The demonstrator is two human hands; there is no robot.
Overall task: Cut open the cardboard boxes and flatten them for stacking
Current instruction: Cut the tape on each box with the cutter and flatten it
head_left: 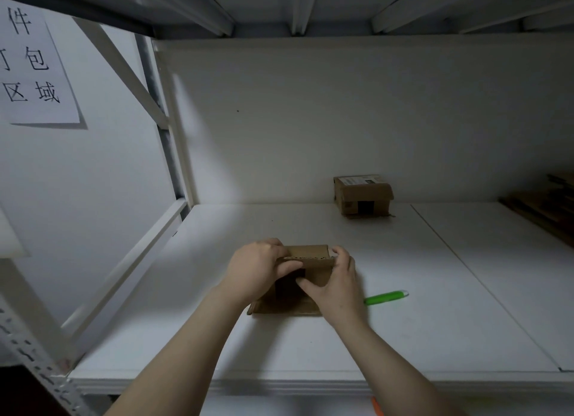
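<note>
near box [298,279] at shelf [435,291] centre, opened, not yet flat | left hand [256,271] and right hand [337,283] fingers grip its flaps | far box [362,195] uncut | green cutter [386,297] lies right | flat stack [546,210] far right

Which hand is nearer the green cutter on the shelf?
Right. The right hand is on the near box, just left of the green cutter and not touching it. The left hand grips the box's far side, farther from the cutter.
</note>
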